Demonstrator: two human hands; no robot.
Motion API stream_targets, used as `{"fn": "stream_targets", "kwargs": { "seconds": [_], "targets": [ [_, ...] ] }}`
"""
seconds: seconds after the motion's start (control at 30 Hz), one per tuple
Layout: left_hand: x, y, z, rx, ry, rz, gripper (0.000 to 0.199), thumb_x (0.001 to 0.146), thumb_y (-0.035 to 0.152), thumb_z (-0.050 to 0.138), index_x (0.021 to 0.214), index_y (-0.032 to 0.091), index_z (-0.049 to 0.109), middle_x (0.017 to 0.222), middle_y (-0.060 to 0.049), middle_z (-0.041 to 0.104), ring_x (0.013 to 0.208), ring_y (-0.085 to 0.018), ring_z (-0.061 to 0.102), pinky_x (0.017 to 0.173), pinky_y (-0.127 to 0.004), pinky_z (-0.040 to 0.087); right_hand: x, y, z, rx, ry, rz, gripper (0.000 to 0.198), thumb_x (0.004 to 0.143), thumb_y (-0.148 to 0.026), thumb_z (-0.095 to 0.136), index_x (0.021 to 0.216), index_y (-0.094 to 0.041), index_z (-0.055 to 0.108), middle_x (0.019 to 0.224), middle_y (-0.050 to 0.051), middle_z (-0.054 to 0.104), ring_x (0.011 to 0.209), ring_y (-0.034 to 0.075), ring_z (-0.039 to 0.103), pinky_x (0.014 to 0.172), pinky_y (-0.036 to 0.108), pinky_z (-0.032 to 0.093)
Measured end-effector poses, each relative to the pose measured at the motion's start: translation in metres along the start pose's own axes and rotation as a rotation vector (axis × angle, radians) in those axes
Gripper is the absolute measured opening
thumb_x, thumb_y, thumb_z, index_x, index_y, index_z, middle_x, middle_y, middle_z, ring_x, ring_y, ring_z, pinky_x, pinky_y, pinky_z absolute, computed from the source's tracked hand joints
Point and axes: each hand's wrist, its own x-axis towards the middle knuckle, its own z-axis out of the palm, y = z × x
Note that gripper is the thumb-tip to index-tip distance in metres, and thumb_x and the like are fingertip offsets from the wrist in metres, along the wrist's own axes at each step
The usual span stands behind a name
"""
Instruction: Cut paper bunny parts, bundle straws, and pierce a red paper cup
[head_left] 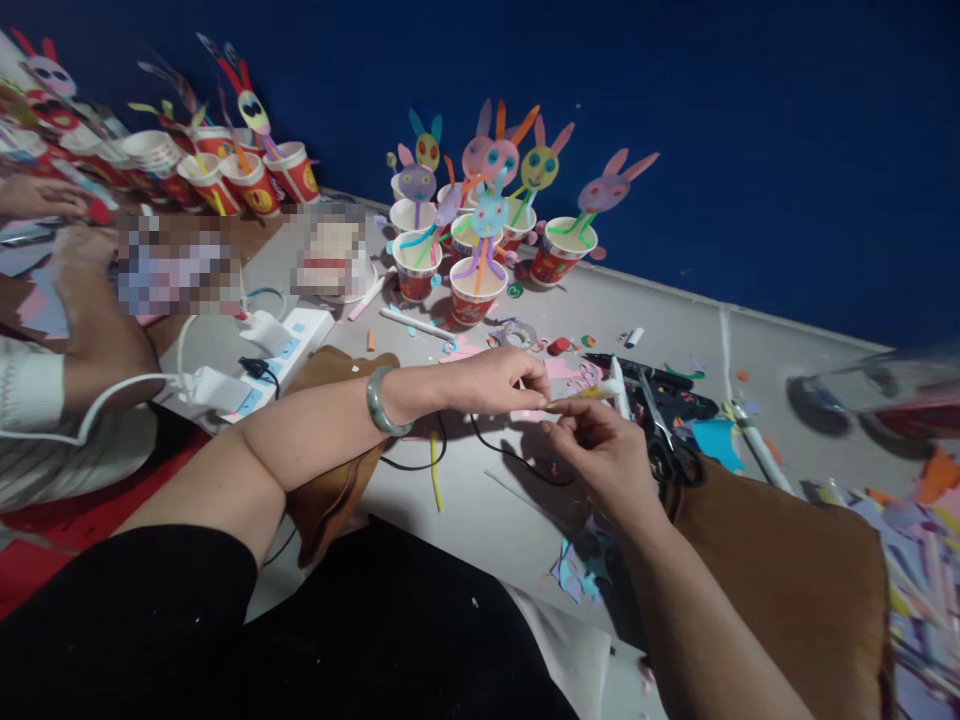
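Note:
My left hand [517, 382], with a bangle [384, 402] on its wrist, reaches across from the left with thumb and fingers pinched. My right hand [604, 450] comes in from the lower right, its thumb and forefinger closed too. Where the fingertips meet, both grip a small thin yellowish piece [553, 405], too small to tell its kind. Just behind the hands lie pink paper scraps [574, 376] and a white glue-gun-like tool [619, 385]. Black-handled scissors [664, 440] rest right of my right hand. A yellow strip [436, 475] lies below my left wrist.
Paper cups [478, 290] with rabbit-faced paper figures stand against the blue wall; more cups [292, 172] are at the left. A power strip [281, 360] with cables lies left of my arm. Another person's arm [101, 300] is at far left. A brown cushion [787, 570] sits at right.

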Motion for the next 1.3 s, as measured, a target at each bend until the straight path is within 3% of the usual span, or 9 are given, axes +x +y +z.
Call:
{"fn": "stream_targets", "kwargs": {
  "seconds": [0.2,0.47,0.67,0.9,1.07,1.2,1.3],
  "targets": [
    [-0.001,0.007,-0.001,-0.047,0.011,-0.030,0.007,0.080,0.010,0.060,0.076,0.012,0.065,0.070,0.003,0.059,0.066,-0.008,0.050,0.067,-0.024,0.039,0.002,0.002,-0.001,0.064,0.068,0.004,0.024,0.075,-0.041,0.079,0.083,-0.023,0.066,0.056,-0.005,0.056,0.044,0.010,0.048,0.040,0.023,0.040],
    [-0.001,0.000,0.002,-0.064,-0.062,0.007,0.008,0.080,0.014,0.060,0.073,0.013,0.063,0.066,0.004,0.057,0.064,-0.007,0.047,0.063,-0.024,0.037,0.001,-0.003,0.001,0.075,0.020,0.055,0.026,0.077,-0.044,0.077,0.076,-0.022,0.063,0.054,-0.005,0.053,0.042,0.010,0.044,0.038,0.023,0.037],
    [0.001,-0.002,0.003,-0.057,-0.005,-0.031,0.009,0.082,0.015,0.059,0.075,0.013,0.064,0.067,0.003,0.058,0.064,-0.008,0.048,0.062,-0.024,0.036,0.003,0.003,-0.002,0.117,0.031,0.126,0.030,0.074,-0.047,0.078,0.076,-0.021,0.064,0.052,-0.006,0.047,0.044,0.009,0.038,0.041,0.023,0.032],
    [0.001,-0.005,0.003,-0.101,0.086,-0.023,0.032,0.090,0.033,0.057,0.063,0.016,0.052,0.059,0.005,0.045,0.057,-0.007,0.041,0.057,-0.025,0.031,0.006,0.014,-0.005,0.272,0.081,0.215,0.034,0.070,-0.048,0.082,0.075,-0.020,0.063,0.052,-0.007,0.043,0.047,0.007,0.034,0.045,0.022,0.025],
    [0.002,-0.004,0.003,-0.105,0.067,0.014,0.009,0.082,0.019,0.063,0.074,0.015,0.063,0.067,0.004,0.057,0.063,-0.008,0.048,0.060,-0.024,0.035,0.006,0.013,-0.005,0.253,0.080,0.222,0.034,0.071,-0.048,0.081,0.076,-0.020,0.063,0.051,-0.007,0.042,0.047,0.008,0.034,0.046,0.022,0.025],
    [0.002,-0.006,0.005,0.031,0.082,0.007,0.012,0.085,0.020,0.060,0.077,0.015,0.065,0.070,0.001,0.062,0.065,-0.010,0.053,0.063,-0.026,0.038,0.007,0.010,-0.005,0.218,0.092,0.190,0.032,0.071,-0.047,0.079,0.075,-0.020,0.063,0.053,-0.006,0.044,0.048,0.007,0.034,0.046,0.022,0.026],
    [-0.002,-0.008,0.006,0.321,0.152,0.049,0.014,0.089,0.020,0.054,0.085,0.015,0.067,0.084,-0.004,0.068,0.077,-0.014,0.059,0.068,-0.028,0.040,0.009,0.010,-0.007,0.114,0.137,0.151,0.029,0.072,-0.044,0.078,0.075,-0.019,0.065,0.058,-0.004,0.049,0.050,0.008,0.036,0.047,0.022,0.027]
  ]
}}
